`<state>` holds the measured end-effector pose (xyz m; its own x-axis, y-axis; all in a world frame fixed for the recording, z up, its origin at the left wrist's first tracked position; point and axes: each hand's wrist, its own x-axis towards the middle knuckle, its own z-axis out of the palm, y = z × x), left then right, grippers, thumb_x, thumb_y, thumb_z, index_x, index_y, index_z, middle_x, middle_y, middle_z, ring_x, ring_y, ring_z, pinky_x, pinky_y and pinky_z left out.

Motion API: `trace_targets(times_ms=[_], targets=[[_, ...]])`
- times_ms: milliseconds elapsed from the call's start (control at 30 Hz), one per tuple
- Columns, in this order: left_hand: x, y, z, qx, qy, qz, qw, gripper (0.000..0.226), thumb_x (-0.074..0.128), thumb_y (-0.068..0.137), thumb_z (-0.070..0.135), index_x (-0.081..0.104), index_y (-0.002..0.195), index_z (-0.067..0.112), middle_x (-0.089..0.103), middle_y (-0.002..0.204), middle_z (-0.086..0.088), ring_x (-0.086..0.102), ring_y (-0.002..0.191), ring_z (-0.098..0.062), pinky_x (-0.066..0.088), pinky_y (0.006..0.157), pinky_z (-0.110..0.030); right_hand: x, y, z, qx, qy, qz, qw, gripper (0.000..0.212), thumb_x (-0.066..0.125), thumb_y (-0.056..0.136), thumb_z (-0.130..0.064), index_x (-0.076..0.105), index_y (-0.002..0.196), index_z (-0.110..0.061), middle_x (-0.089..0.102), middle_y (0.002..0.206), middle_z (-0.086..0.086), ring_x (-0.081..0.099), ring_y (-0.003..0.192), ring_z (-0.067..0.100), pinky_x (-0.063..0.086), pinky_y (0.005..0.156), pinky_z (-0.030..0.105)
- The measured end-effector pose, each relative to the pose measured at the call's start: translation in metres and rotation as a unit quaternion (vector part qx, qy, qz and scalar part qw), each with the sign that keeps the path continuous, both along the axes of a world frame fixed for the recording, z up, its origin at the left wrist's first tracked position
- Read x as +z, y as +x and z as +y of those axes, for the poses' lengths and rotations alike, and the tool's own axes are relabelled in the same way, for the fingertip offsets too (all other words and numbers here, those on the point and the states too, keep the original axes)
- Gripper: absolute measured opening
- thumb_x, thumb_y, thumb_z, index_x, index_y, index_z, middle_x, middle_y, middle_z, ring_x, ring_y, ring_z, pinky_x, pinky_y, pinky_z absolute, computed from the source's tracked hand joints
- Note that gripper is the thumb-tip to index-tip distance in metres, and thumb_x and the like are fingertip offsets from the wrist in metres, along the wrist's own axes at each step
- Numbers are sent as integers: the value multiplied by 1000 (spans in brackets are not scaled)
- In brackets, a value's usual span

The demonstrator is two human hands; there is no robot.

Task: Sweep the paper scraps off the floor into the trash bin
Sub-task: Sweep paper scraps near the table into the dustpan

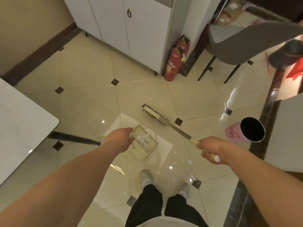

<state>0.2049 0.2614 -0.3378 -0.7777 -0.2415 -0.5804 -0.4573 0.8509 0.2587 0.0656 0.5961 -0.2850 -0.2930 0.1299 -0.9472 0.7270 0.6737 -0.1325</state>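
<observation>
Extinguishers (173,63) by cabinet (131,30); chair (242,46) beyond bin (246,133). Glossy tile floor (85,99). Left hand (122,138) gripping dustpan (144,145); right hand (211,149) gripping broom (164,118).

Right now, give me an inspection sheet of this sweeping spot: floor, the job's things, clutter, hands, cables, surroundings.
Surface: glossy cream tiled floor, a large white sheet lying under the dustpan.
Job's things: dustpan holds white paper scraps; more loose scraps on the floor near the feet; broom head resting on the floor; pink trash bin to the right, open.
Clutter: dark specks on the tiles at left.
Hands: left hand holds the dustpan handle; right hand grips the broom handle.
Cables: nothing seen.
Surroundings: white cabinet, two red fire extinguishers, grey chair, white table at left.
</observation>
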Motion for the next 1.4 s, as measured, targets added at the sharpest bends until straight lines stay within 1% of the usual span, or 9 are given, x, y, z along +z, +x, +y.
trace_targets(times_ms=[200,300,400,667,767,933,1100,1233,1400], targets=[[-14,4,12,-5,8,-13,1000,47,49,102,43,43,147,30,64,120,-11,64,105,-31,43,73,-33,-34,45,-26,-42,4,-14,999,14,50,100,-9,60,93,-3,51,65,10,44,44,15,33,35,14],[-18,7,16,-8,13,-10,1000,49,49,102,42,41,149,29,65,117,-12,65,100,-31,43,70,-32,-23,56,-26,27,17,-61,998,14,53,100,-14,60,106,-4,57,68,10,46,33,12,36,36,16],[-18,8,17,-10,14,-8,1000,48,50,102,41,45,147,26,67,112,-10,65,99,-29,45,71,-33,-8,42,-5,34,-3,-81,996,24,60,96,-21,60,115,-5,59,69,8,44,39,9,38,41,18],[-8,1,27,9,13,3,1000,47,53,100,44,49,145,32,67,120,-6,63,108,-27,51,82,-35,22,-15,41,59,5,38,998,17,54,100,-21,59,116,-20,57,64,7,41,41,10,34,41,16],[-6,-1,38,2,4,3,1000,46,53,100,42,50,145,32,66,121,-6,63,108,-27,50,81,-35,2,-7,41,66,-1,72,995,10,48,99,-11,57,101,-14,48,65,10,41,39,14,33,41,17],[3,-7,69,-28,-19,-2,999,49,53,101,43,46,148,34,62,132,-7,65,109,-27,53,86,-35,-30,29,32,165,-9,82,983,30,43,99,-7,41,71,-16,50,71,6,51,55,17,45,48,26],[12,-25,101,-40,-43,-9,998,47,53,100,47,51,145,35,67,125,-3,65,107,-25,55,86,-38,-28,25,75,59,-17,-66,996,15,52,98,-12,62,107,-5,59,73,9,52,52,13,44,40,18],[17,-48,148,-9,-49,-8,999,42,55,99,45,56,139,35,70,117,-1,66,105,-24,55,83,-35,3,-22,152,85,-72,-65,992,21,59,96,-17,59,113,-5,53,56,6,41,39,11,36,42,19],[25,-62,190,51,-74,-10,996,42,56,100,41,56,141,29,70,120,-4,66,106,-26,54,84,-35,25,-77,210,85,-113,-51,989,23,59,96,-21,60,116,-10,59,72,8,44,44,8,40,44,19]])
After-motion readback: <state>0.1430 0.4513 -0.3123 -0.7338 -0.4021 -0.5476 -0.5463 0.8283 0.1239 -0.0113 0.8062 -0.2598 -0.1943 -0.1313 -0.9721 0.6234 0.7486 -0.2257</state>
